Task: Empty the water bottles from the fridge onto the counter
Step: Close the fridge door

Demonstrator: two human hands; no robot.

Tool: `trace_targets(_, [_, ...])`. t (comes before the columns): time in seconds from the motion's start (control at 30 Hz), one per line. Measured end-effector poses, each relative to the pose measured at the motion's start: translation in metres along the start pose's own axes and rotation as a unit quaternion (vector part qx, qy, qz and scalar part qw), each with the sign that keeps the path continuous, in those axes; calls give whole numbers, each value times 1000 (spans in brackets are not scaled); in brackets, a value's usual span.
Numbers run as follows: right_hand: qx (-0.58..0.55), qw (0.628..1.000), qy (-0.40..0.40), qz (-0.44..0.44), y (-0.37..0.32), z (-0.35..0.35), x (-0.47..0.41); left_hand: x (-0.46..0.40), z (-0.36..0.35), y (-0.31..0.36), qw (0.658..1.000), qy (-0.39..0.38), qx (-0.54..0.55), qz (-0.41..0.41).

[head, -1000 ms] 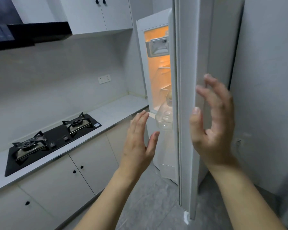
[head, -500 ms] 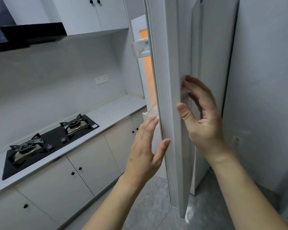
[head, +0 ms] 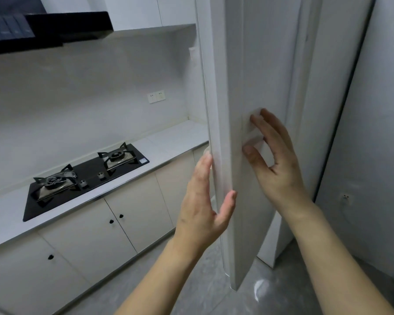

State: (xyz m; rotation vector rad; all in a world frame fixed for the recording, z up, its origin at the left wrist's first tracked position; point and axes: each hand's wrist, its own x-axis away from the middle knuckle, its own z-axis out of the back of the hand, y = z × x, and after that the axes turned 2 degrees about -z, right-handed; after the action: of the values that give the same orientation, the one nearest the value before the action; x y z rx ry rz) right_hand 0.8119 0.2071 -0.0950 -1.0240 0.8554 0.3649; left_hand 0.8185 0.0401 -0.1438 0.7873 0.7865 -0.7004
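Observation:
The white fridge door [head: 234, 64] stands nearly edge-on in front of me and hides the fridge interior. No water bottle is in view. My left hand [head: 203, 201] lies along the door's left edge with straight fingers, the thumb reaching round to its front face. My right hand [head: 275, 160] touches the door's outer face with spread, slightly bent fingertips. Neither hand holds anything. The pale counter [head: 175, 139] runs along the wall to the left of the fridge.
A black two-burner gas hob [head: 84, 178] is set into the counter, with a dark range hood [head: 43, 28] above it. Cream cabinets [head: 123, 223] sit under the counter. A grey wall [head: 378, 133] closes off the right side. The floor is grey tile.
The door has swung left across my view, covering the lit interior and door shelf seen before. Both hands moved from the air onto the door.

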Motion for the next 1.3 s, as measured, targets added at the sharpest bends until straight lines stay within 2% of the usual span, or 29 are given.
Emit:
trace_targets(0.1, [22,999,-25,-6,5,-16,-4,-1,1,-13,995,63,-33,-74])
trace_targets(0.17, [41,998,-39,-6,9,-26,-8,-4,1,-22,991,76,-63,-89])
trace_targets(0.3, [62,998,-34,3,20,-52,-21,-8,8,-46,991,76,-93,-60])
trace_targets(0.5, [77,996,-15,29,40,-98,-43,-19,12,-82,993,87,-80,2])
trace_targets(1.3, [260,965,-14,-31,99,-204,-130,-86,2,-226,982,15,-148,118])
